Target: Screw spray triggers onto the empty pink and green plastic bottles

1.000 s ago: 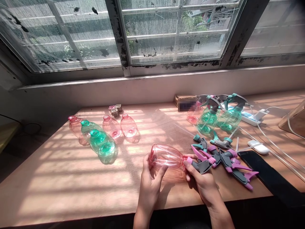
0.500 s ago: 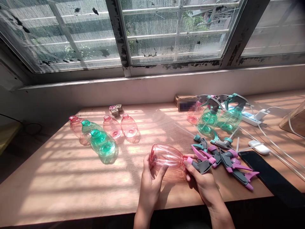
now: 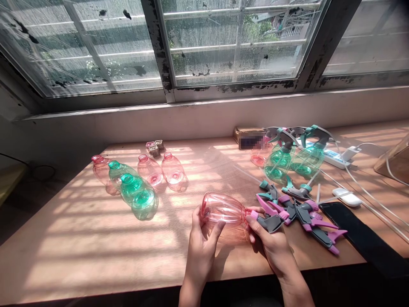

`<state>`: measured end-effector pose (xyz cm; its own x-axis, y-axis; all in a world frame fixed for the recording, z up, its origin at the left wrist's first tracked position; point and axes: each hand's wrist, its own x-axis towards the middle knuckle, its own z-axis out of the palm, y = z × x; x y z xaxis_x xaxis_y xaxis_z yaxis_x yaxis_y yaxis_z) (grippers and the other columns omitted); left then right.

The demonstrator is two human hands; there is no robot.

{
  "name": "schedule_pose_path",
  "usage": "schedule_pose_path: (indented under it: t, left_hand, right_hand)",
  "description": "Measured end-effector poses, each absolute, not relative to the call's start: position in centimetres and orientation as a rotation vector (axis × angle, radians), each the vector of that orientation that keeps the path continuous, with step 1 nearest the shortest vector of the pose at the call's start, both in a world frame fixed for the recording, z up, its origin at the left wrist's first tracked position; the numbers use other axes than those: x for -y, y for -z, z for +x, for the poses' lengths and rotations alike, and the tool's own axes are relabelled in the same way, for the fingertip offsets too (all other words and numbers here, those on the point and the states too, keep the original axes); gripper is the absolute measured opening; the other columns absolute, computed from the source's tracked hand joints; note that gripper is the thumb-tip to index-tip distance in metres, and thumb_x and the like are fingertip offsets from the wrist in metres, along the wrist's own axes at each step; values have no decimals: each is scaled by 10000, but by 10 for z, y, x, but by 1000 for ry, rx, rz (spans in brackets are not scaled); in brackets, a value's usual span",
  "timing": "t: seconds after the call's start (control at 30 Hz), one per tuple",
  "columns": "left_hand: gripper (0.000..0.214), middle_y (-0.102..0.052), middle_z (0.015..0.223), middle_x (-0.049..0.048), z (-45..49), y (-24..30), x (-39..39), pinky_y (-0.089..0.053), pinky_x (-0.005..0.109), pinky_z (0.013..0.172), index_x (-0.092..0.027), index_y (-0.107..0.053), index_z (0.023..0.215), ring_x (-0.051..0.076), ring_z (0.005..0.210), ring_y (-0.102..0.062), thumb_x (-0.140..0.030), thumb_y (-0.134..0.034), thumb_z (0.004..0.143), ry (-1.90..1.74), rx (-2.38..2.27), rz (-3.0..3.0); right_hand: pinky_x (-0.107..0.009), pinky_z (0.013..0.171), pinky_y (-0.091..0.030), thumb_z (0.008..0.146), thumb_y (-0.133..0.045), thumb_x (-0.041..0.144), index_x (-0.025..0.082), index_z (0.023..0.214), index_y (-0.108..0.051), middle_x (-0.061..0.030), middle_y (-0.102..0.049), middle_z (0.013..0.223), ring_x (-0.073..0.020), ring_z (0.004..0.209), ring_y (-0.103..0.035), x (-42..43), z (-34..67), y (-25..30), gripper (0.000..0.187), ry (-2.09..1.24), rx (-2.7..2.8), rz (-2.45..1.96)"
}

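Note:
A clear pink spray bottle (image 3: 223,208) lies on its side in my hands, its base to the left. My left hand (image 3: 203,238) is closed around the base end, thumb along the near side. At the neck, my right hand (image 3: 266,238) pinches the pink collar of a grey trigger sprayer head (image 3: 271,222), which sits at the bottle's mouth. Whether it is fully screwed on I cannot tell. Just right of that hand lies a pile of loose grey, pink and teal sprayer heads (image 3: 306,217), some with thin clear tubes.
Open pink bottles (image 3: 173,170) and green bottles (image 3: 139,194) stand at left, near small boxes (image 3: 154,148). Green bottles with sprayers (image 3: 277,164) stand at the back right. A phone (image 3: 361,232), white earbud case (image 3: 347,197), power strip (image 3: 335,157) and cables lie at right.

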<state>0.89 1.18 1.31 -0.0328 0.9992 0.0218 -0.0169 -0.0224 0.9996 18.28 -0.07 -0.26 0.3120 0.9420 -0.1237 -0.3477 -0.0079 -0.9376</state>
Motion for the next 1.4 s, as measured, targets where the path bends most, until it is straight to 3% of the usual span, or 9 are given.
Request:
schedule_pose_path:
  t: [0.67,0.97,1.13,1.4]
  left_hand:
    - [625,-653,1483,89,8,-7,-14,-468,450,1202,-301,-536,1452,312,1440,-574,-470,-778,901,-1309,-1197,1193]
    - [677,-669,1446,111,6,-8,-14,-473,473,1189,-278,-527,1499,324,1352,-641,-405,-800,893,-1285,-1138,1166]
    - [730,-591,1538,105,7,-11,-11,-440,440,1216,-285,-497,1463,302,1450,-548,-412,-849,837,-1276,-1117,1152]
    - [586,-626,1476,125,9,-11,-11,-485,455,1161,-266,-517,1382,310,1370,-609,-512,-756,907,-1294,-1186,1117]
  right_hand:
    - [-195,351,-366,699,-947,518,205,1176,-670,61,-591,543,-129,439,-500,1,181,-3,634,-1143,678,-1162]
    - [-200,335,-350,764,-909,487,208,1223,-642,27,-660,607,-115,421,-494,-1,182,4,600,-1131,660,-1113]
    - [-196,351,-367,776,-913,472,223,1117,-640,29,-673,616,-107,419,-506,0,182,2,503,-1149,657,-1095]
    - [-194,354,-380,775,-911,494,222,1127,-638,32,-673,613,-117,435,-516,1,183,3,522,-1167,676,-1107]
